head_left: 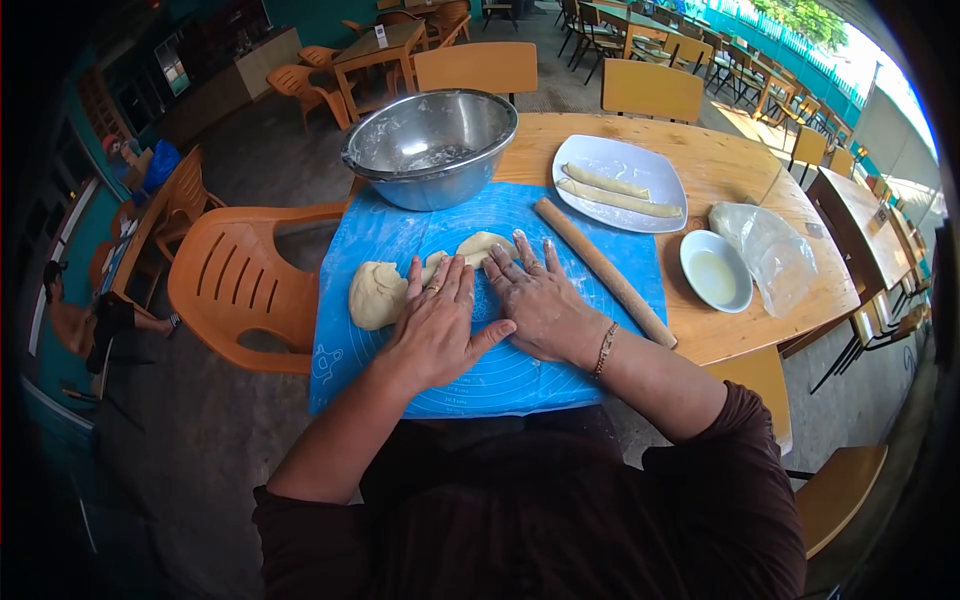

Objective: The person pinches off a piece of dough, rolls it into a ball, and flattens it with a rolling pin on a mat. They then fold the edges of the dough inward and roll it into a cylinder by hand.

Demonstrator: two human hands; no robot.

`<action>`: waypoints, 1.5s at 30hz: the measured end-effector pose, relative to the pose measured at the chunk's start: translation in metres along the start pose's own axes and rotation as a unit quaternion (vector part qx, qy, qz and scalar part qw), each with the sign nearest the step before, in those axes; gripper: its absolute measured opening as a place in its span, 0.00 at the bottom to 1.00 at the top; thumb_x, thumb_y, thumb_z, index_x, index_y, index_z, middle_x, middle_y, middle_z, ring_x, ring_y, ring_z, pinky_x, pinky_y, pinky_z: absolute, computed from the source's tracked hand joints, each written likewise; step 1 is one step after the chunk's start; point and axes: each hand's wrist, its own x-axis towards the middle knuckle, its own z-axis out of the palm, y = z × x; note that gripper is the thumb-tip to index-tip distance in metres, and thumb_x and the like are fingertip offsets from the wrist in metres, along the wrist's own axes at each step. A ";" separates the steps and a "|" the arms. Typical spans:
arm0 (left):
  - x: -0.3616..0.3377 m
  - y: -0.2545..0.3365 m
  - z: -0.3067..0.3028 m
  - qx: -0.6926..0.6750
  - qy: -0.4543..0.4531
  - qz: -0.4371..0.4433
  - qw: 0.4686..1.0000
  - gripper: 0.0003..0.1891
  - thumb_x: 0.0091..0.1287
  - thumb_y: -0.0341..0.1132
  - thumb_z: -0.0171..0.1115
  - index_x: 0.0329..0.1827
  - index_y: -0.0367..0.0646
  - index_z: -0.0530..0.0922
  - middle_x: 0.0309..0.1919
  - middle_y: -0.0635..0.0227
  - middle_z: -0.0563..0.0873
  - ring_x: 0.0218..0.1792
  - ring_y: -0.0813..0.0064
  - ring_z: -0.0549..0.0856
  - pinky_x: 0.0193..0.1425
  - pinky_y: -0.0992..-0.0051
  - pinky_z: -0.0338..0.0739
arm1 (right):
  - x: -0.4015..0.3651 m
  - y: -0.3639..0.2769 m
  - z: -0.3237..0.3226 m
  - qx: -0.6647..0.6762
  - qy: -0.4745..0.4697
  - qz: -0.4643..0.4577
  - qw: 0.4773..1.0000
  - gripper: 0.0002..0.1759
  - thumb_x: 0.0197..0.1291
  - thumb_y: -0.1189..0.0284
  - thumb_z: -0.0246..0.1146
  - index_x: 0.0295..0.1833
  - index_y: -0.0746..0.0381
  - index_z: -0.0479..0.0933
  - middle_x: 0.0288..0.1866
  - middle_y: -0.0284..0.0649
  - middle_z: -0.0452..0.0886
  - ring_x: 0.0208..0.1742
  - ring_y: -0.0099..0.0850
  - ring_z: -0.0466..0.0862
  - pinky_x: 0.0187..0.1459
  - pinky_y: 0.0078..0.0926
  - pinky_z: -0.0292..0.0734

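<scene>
Both palms face down over a piece of dough (478, 246) on the blue pastry mat (370, 240). My left hand (440, 325) lies flat with its fingers stretched over the left part of the dough. My right hand (540, 300) is spread flat against its right part, the two thumbs close together. Part of the dough is hidden under my fingers. A larger lump of dough (376, 297) sits just left of my left hand. To the right of my right hand a wooden rolling pin (605, 272) lies slantwise across the mat.
A floury steel bowl (430, 150) stands at the mat's back left. Behind the rolling pin, a white plate (610, 150) holds two dough strips (620, 197). A small bowl of liquid (716, 270) and a clear plastic bag (785, 265) are at right. An orange chair (240, 285) adjoins the table's left side.
</scene>
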 end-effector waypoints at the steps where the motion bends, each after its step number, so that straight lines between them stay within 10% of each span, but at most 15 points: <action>1: 0.003 -0.003 0.003 0.000 0.001 0.001 1.000 0.52 0.72 0.70 0.35 0.72 0.20 0.59 0.72 0.34 0.63 0.77 0.44 0.58 0.80 0.45 0.34 | 0.004 -0.001 0.002 -0.010 -0.017 0.005 1.000 0.39 0.64 0.62 0.58 0.76 0.70 0.58 0.80 0.55 0.57 0.81 0.60 0.51 0.75 0.65 0.49; 20: 0.032 -0.024 -0.002 0.006 0.012 -0.034 0.999 0.52 0.72 0.71 0.32 0.72 0.21 0.60 0.72 0.33 0.63 0.77 0.45 0.58 0.81 0.48 0.35 | 0.048 0.008 0.008 0.030 -0.022 0.056 0.998 0.37 0.65 0.63 0.57 0.77 0.67 0.59 0.80 0.54 0.56 0.81 0.58 0.50 0.76 0.63 0.48; 26: 0.054 -0.038 -0.012 -0.032 -0.042 -0.118 0.992 0.42 0.77 0.61 0.33 0.72 0.24 0.62 0.73 0.39 0.65 0.78 0.49 0.58 0.82 0.52 0.40 | 0.076 0.019 0.004 0.073 -0.033 0.100 0.992 0.32 0.69 0.65 0.48 0.75 0.68 0.61 0.79 0.54 0.60 0.80 0.56 0.54 0.77 0.58 0.50; 34: 0.063 -0.049 0.004 -0.040 0.083 -0.032 0.995 0.10 0.62 0.24 0.61 0.45 0.32 0.80 0.45 0.49 0.81 0.52 0.49 0.80 0.55 0.57 0.76 | 0.075 0.012 0.023 0.083 0.019 0.072 0.994 0.30 0.66 0.70 0.53 0.74 0.61 0.66 0.77 0.49 0.65 0.79 0.53 0.58 0.77 0.54 0.53; 45: 0.091 -0.053 -0.011 -0.073 0.013 -0.076 0.994 0.08 0.64 0.29 0.63 0.43 0.33 0.81 0.43 0.52 0.82 0.48 0.54 0.82 0.56 0.60 0.76 | 0.077 0.044 0.022 0.130 0.137 0.109 0.976 0.27 0.67 0.70 0.50 0.69 0.67 0.70 0.72 0.57 0.69 0.74 0.54 0.67 0.74 0.48 0.60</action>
